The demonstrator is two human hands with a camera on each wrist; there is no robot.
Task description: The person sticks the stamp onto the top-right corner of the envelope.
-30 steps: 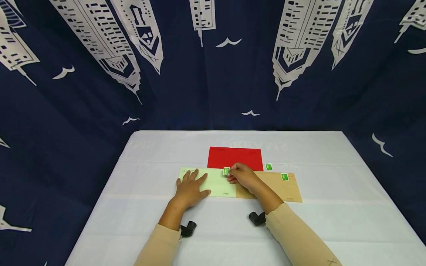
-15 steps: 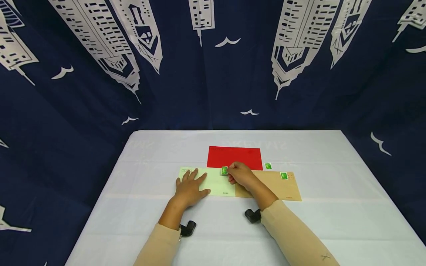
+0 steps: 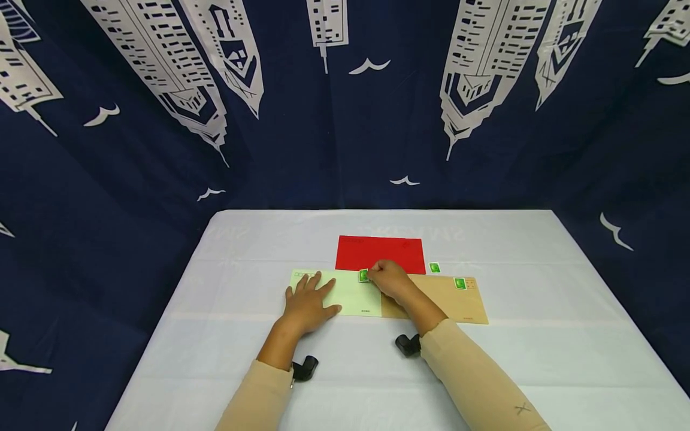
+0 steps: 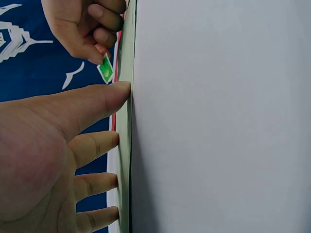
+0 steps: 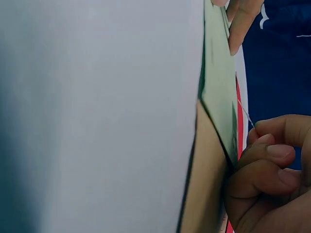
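Head | left hand [image 3: 305,307] spread on green envelope [image 3: 354,297] | right hand [image 3: 389,279] pinching stamp [image 3: 363,276], nudged left

In the head view we see soft, even light on the white cloth-covered surface [image 3: 345,389]; our right-wrist view is dimmer, darkening leftward, and our left-wrist view shows a blurry-edged shadow beside the pale green paper envelope [image 4: 125,155].

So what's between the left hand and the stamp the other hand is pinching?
Only a bare stretch of the pale green envelope; the head view shows it.
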